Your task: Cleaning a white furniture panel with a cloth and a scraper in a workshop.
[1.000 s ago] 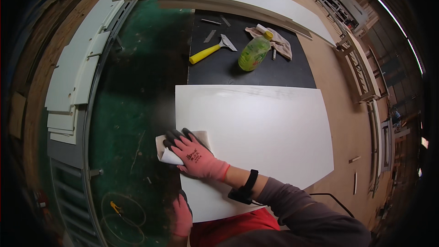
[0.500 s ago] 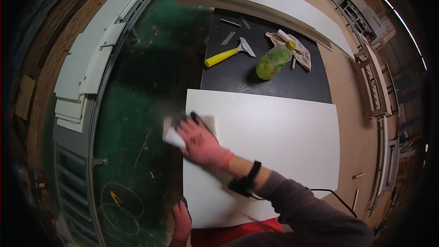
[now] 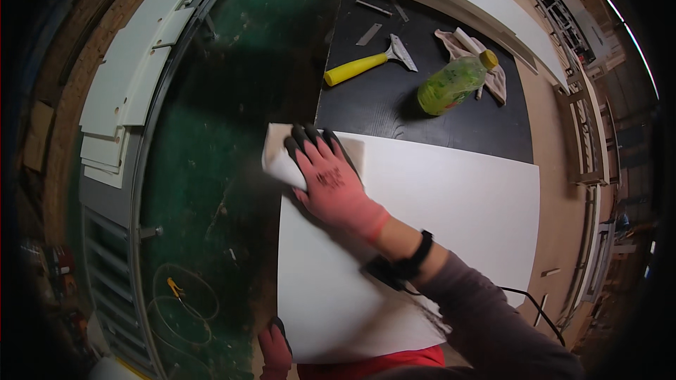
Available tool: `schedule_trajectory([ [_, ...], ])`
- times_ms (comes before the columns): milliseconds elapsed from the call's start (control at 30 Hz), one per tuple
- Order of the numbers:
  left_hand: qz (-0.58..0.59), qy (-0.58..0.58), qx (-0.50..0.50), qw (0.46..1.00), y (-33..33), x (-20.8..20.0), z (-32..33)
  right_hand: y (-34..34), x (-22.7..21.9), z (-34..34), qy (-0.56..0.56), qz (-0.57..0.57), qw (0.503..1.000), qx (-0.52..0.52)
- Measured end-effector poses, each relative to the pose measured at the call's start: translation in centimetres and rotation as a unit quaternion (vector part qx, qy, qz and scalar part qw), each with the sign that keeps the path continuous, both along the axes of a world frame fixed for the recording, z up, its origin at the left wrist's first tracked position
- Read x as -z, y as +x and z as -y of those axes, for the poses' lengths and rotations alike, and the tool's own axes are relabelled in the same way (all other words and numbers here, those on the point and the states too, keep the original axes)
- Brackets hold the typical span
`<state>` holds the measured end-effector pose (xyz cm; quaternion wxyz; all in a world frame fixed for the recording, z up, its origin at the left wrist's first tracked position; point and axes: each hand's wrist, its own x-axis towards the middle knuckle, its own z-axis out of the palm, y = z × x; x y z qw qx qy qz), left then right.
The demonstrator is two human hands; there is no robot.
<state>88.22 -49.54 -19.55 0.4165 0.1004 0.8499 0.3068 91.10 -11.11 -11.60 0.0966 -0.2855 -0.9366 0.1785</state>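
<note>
My right hand (image 3: 329,177), in a pink glove with black fingertips, presses a folded whitish cloth (image 3: 282,162) onto the far left corner of a white panel (image 3: 422,239). Part of the cloth hangs over the panel's left edge, and the palm hides some of it. My left hand (image 3: 274,348), gloved alike, is closed at the panel's near left edge, its fingers partly hidden. Beyond the panel, on a dark board (image 3: 373,109), lie a yellow-handled scraper (image 3: 357,69) and a bottle of green liquid (image 3: 451,86) with a yellow cap.
Behind the bottle lies a crumpled beige cloth (image 3: 496,81). Small metal blades (image 3: 369,34) rest near the scraper. A long white board (image 3: 486,0) crosses the far side. White panels (image 3: 116,98) are stacked at left, past the green floor (image 3: 211,141) with its coiled hose (image 3: 182,313).
My right hand has slid the cloth away from me and slightly right, to the panel's far left corner. The left hand stays by the near edge. The view has shifted a little.
</note>
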Motion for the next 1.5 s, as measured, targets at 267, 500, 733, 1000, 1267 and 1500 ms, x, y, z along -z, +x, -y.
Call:
schedule_trajectory([
  [267,0.012,0.049,0.057,0.997,-0.7,-4.4,-3.8,-1.8,0.6,-3.0,0.041,-0.017,0.999,-0.009],
  [500,0.043,-0.001,0.069,0.997,-1.3,-5.9,-4.2,0.8,-0.6,0.4,-0.022,0.051,0.997,-0.055],
  [733,-0.028,0.028,0.076,0.996,-0.5,-5.1,-3.9,-2.1,0.4,-3.1,0.011,-0.023,1.0,0.011],
  [1000,0.016,0.019,0.056,0.998,-0.4,-4.8,-3.4,9.5,2.5,-1.8,0.019,-0.01,0.983,0.18],
  [1267,0.033,0.037,0.02,0.999,-0.5,-4.5,-3.9,39.7,5.2,-9.0,0.078,0.062,0.819,0.566],
  [1500,-0.066,0.114,0.097,0.987,-0.5,-2.0,-0.1,27.7,3.6,-7.3,0.068,0.079,0.887,0.449],
])
